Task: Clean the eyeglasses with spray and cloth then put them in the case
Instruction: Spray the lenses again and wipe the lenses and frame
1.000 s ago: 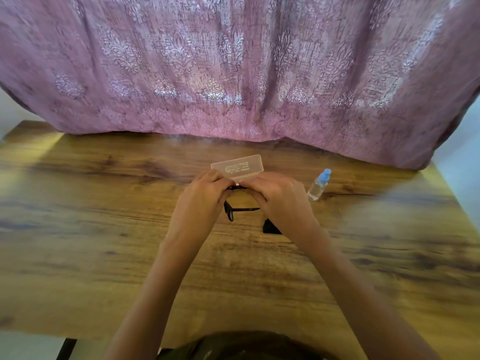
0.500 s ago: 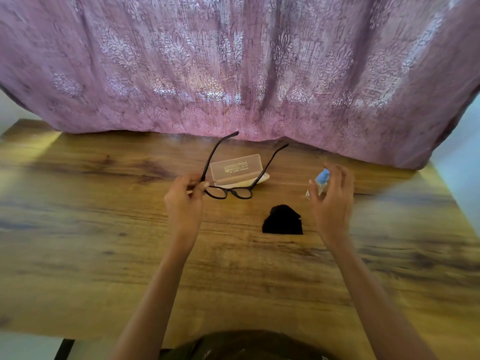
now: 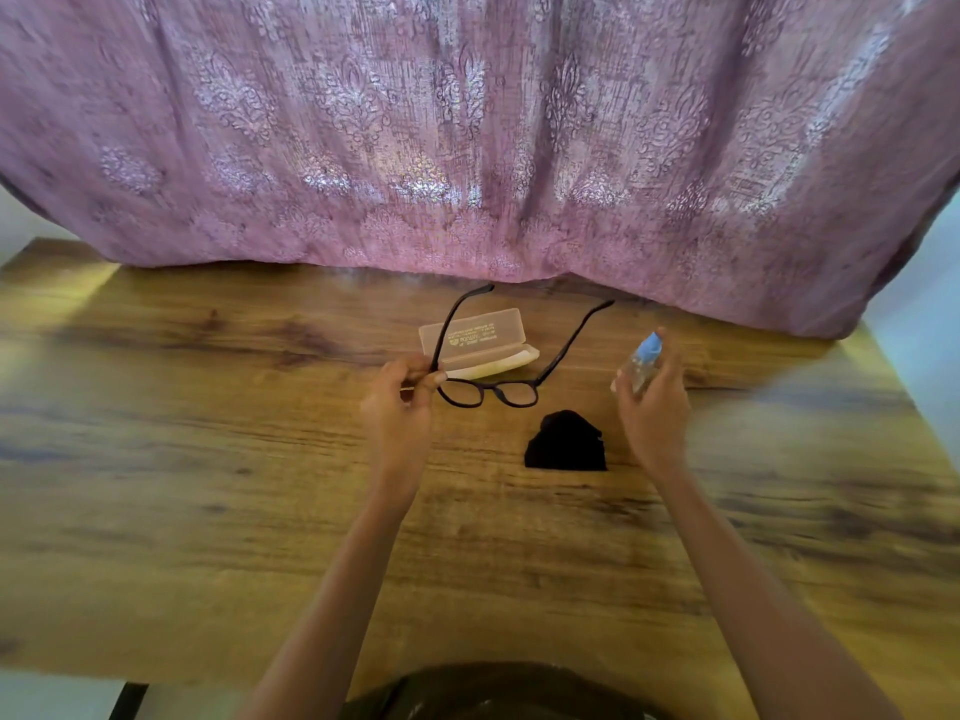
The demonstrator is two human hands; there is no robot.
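Plainly the eyeglasses (image 3: pixel 491 392) are a light, fragile thing: a thin dark frame with clear lenses, both temples swung open and pointing far toward the pink patterned curtain (image 3: pixel 467 148). They hang above the table (image 3: pixel 208 459), just in front of the case (image 3: pixel 475 343), carried by the left hand (image 3: pixel 400 407), whose thumb and fingers pinch the frame at its left corner by the hinge. That is likely the soundest hold, since it is stiff enough to steady the frame and keeps skin off the lenses, which would smear. The right hand (image 3: pixel 654 413) is curled round the small spray bottle (image 3: pixel 641 361), which has a clear body and a blue top and is raised to the right of the glasses. Its plastic looks smooth, probably light and a little slippery. The cloth (image 3: pixel 566 444), black, soft and crumpled, lies on the wood-grain table on the near side of the glasses, between the hands. The case is pale translucent plastic — rigid-looking, with its lid up.
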